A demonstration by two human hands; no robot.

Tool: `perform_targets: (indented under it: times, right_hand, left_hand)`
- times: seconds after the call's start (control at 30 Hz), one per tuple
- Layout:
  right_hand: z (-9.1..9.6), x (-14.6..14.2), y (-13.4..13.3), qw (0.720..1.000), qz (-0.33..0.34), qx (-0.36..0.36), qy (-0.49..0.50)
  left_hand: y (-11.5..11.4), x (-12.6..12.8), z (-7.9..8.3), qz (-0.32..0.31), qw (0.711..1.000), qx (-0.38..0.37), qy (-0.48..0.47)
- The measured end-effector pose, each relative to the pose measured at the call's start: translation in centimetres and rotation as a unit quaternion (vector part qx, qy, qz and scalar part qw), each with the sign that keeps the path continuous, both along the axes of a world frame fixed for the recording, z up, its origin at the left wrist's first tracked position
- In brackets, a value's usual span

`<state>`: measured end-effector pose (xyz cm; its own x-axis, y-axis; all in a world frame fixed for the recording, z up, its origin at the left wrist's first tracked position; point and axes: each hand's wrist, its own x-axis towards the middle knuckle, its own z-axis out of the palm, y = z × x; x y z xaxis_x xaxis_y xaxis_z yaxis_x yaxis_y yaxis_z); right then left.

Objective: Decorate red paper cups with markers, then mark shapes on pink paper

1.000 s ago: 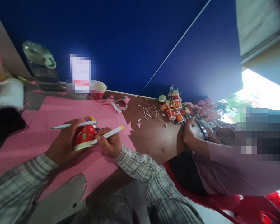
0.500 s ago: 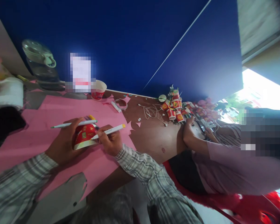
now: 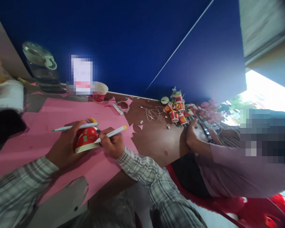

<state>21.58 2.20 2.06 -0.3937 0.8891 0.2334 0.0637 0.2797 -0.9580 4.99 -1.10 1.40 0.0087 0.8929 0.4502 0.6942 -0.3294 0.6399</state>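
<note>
My left hand [image 3: 64, 147] is closed around a red paper cup [image 3: 87, 136] with gold and green patterns, tilted on its side above the pink paper [image 3: 61, 110]. A green-tipped marker [image 3: 72, 127] is also tucked in that hand, lying across its top. In my right hand [image 3: 112, 144] I grip a white marker with a yellow end [image 3: 116, 131]. Its tip points at the cup's lower right edge; whether it touches, I cannot tell. Something yellow and dark shows behind the cup, too small to make out.
Another paper cup [image 3: 100, 91] stands by the blue partition [image 3: 133, 47]. A glue stick [image 3: 117, 109], a tape roll [image 3: 123, 107] and a white cable [image 3: 154, 114] lie beyond my hands. Decorated small cups [image 3: 178, 107] cluster right, near a seated person [image 3: 237, 171]. A water bottle [image 3: 44, 68] is left.
Hardly anything differs. The cup in my left hand has turned very slightly, and the right-hand marker has shifted a touch left. The view has moved a little.
</note>
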Motion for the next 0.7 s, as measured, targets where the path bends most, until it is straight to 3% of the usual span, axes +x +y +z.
perform_targets:
  times: [0.7]
  right_hand:
    - [0.83, 0.06, -0.29, 0.999, 0.028, -0.031, 0.03]
  left_hand:
    - [0.01, 0.2, 0.01, 0.003, 1.0, 0.021, 0.002]
